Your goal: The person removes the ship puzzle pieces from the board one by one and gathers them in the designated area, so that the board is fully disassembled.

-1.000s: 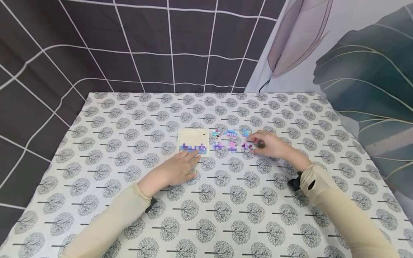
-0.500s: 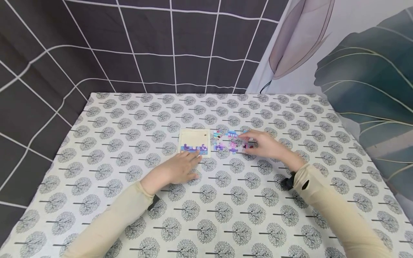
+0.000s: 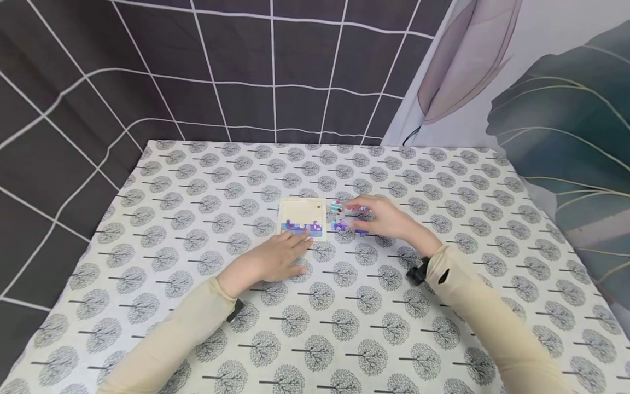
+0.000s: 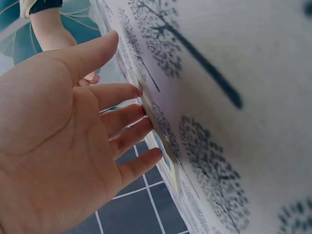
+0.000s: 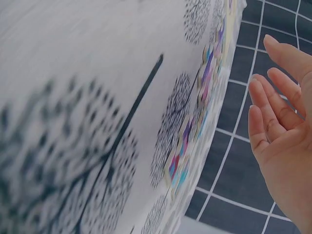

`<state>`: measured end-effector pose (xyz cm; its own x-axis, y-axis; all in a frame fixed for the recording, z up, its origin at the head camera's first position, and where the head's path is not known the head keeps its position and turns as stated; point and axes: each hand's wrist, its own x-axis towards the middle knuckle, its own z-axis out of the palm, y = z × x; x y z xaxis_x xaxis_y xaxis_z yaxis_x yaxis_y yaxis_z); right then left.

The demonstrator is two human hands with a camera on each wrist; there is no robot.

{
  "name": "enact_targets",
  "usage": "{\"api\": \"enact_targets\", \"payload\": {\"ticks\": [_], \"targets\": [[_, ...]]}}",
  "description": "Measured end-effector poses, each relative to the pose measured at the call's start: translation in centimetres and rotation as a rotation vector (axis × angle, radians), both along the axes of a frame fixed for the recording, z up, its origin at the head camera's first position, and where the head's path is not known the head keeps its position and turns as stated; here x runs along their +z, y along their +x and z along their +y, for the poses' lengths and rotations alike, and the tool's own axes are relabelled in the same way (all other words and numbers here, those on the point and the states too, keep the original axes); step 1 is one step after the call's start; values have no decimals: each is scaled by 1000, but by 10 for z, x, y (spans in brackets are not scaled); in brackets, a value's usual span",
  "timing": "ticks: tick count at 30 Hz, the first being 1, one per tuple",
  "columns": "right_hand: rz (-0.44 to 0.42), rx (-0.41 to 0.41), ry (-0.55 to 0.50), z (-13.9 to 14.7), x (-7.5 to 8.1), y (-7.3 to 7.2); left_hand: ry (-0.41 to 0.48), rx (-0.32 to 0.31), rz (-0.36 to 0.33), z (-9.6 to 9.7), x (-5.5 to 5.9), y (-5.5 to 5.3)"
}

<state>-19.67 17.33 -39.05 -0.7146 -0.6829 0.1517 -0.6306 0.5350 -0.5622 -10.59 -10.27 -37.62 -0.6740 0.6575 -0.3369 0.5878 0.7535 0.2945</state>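
Note:
A cream square puzzle tray [image 3: 301, 210] lies flat on the table. Joined purple and blue jigsaw pieces [image 3: 311, 226] fill its near side. My left hand [image 3: 281, 255] rests its fingertips at the tray's near edge, over part of those pieces; in the left wrist view the hand [image 4: 73, 126] has extended fingers at the tray rim [image 4: 170, 173]. To the right of the tray lie several loose colourful jigsaw pieces [image 3: 337, 208]. My right hand [image 3: 384, 216] hovers over them and hides some. From the right wrist, the same hand [image 5: 285, 117] shows relaxed fingers and nothing in them, above the loose pieces [image 5: 184, 141].
A white cloth printed with grey trees covers the table [image 3: 315, 306]. Behind it hangs a dark curtain [image 3: 236, 54] with a white grid, and a leaf-patterned curtain [image 3: 561, 120] hangs at the right.
My right hand has moved left over the loose pieces, from their right end toward the tray. The left hand has stayed at the tray's near edge. The head view has shifted slightly.

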Motion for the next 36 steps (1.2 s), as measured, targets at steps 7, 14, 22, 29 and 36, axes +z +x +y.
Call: {"api": "enact_targets", "payload": {"ticks": [7, 14, 22, 29, 36], "targets": [[-26, 19, 11, -14, 0, 0, 25, -12, 5, -3, 0, 2], [-51, 26, 24, -28, 0, -6, 46, -10, 12, -8, -1, 5], [-67, 55, 15, -43, -1, -10, 33, 6, -2, -10, 1, 7], [-79, 86, 35, -63, -5, -14, 33, 7, -9, -12, 4, 7], [-81, 143, 71, -87, -6, -16, 24, -7, -14, -13, -1, 3]]}}
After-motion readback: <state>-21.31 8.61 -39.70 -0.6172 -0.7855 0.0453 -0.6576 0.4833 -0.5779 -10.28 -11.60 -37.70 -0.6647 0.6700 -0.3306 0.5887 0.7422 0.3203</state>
